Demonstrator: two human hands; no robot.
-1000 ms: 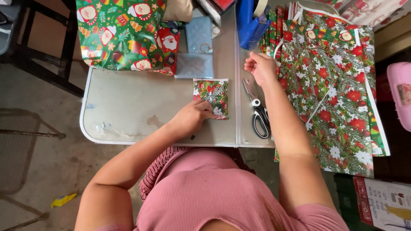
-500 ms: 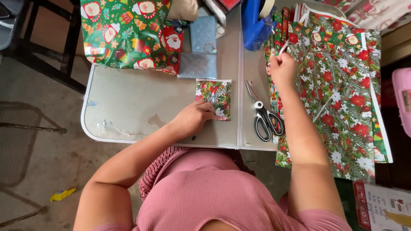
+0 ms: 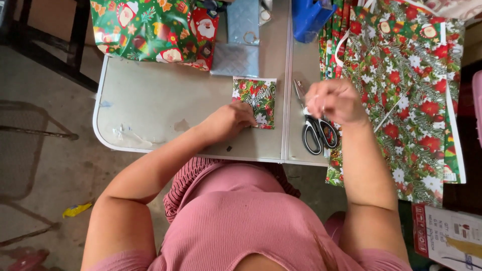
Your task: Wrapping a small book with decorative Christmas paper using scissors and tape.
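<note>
Left hand [image 3: 232,120] lies flat, fingers pressing the near edge of a small gift-wrapped packet [image 3: 256,101] just beyond its fingertips. Right hand [image 3: 335,100], fingertips pinched together on something too small to tell, hovers above black-handled scissors [image 3: 315,125].

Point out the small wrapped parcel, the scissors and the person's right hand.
small wrapped parcel [image 3: 257,98]: head view, middle of its patterned top.
scissors [image 3: 321,136]: head view, black handle loops.
right hand [image 3: 335,100]: head view, back of the hand.
</note>
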